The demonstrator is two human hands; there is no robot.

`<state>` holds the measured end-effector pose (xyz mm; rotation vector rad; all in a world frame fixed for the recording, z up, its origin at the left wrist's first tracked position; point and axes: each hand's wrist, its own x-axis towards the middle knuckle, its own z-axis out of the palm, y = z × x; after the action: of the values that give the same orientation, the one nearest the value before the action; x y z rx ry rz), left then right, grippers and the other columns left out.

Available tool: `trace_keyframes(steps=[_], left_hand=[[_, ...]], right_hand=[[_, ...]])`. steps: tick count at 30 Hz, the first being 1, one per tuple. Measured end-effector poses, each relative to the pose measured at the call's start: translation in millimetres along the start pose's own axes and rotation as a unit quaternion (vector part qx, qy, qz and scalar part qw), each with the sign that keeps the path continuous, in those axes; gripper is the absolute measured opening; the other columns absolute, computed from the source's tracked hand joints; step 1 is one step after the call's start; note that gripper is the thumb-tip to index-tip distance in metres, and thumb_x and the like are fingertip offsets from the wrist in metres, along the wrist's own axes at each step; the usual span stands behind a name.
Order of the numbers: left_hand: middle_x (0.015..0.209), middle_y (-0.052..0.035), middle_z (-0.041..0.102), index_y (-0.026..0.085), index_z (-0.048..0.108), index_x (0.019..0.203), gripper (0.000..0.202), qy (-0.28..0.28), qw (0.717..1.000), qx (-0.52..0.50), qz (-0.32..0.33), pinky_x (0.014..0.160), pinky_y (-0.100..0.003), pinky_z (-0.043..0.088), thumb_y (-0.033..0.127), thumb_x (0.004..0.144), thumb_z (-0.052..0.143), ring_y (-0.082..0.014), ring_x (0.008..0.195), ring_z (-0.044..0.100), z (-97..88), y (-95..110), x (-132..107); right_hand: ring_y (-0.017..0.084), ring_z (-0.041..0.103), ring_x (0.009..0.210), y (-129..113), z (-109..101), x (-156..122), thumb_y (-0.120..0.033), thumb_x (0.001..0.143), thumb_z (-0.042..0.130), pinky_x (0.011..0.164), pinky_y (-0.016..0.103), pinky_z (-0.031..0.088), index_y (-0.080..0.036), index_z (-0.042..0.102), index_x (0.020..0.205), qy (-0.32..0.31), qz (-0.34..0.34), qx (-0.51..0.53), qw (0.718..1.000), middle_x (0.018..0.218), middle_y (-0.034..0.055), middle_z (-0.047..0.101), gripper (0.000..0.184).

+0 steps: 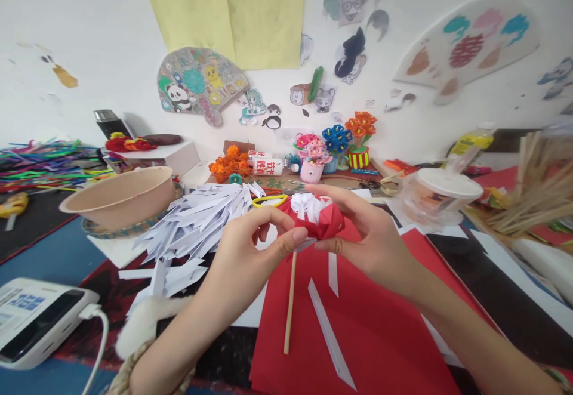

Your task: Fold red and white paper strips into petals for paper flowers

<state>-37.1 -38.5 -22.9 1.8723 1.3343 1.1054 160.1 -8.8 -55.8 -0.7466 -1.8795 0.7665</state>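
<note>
A red and white paper flower (329, 219) on a thin wooden stick (290, 308) is held up over red paper sheets (385, 341). My left hand (255, 243) pinches the flower's lower left side between thumb and fingers. On the other side, my right hand (371, 240) grips its red petals, thumb below and fingers behind. Some fingertips are hidden by the flower. Two white paper strips lie on the red paper, one of them a long folded strip (331, 335) nearer to me.
A heap of white paper strips (201, 219) lies left of my hands, with a beige basin (119, 198) beyond it. Yellow-handled scissors (270, 200) rest behind the flower. A white power bank (45, 323) with a cable stands front left. At right is a white-lidded tub (447, 189).
</note>
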Motion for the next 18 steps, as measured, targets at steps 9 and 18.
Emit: trace_keyframes(steps=[9,18], left_hand=[[0.059,0.0042,0.048,0.020,0.070,0.071,0.026,0.019,0.995,-0.079,-0.053,0.056,-0.028,0.026,0.043,0.080,0.072,-0.0116,0.057,0.035,5.1,-11,-4],[0.075,-0.0023,0.062,0.018,0.068,0.080,0.030,-0.011,0.990,-0.118,-0.076,0.062,-0.030,0.031,0.048,0.085,0.063,-0.0171,0.068,0.048,9.7,-11,-6]], right_hand=[[0.027,0.058,0.127,0,3,0,-0.021,0.082,0.076,0.096,0.039,0.056,-0.032,0.058,0.132,-0.002,0.025,0.026,0.999,0.137,0.0029,0.063,0.054],[0.024,0.064,0.118,3,5,1,-0.022,0.081,0.078,0.090,0.034,0.057,-0.029,0.057,0.131,-0.025,0.043,0.087,0.995,0.128,0.0042,0.068,0.055]])
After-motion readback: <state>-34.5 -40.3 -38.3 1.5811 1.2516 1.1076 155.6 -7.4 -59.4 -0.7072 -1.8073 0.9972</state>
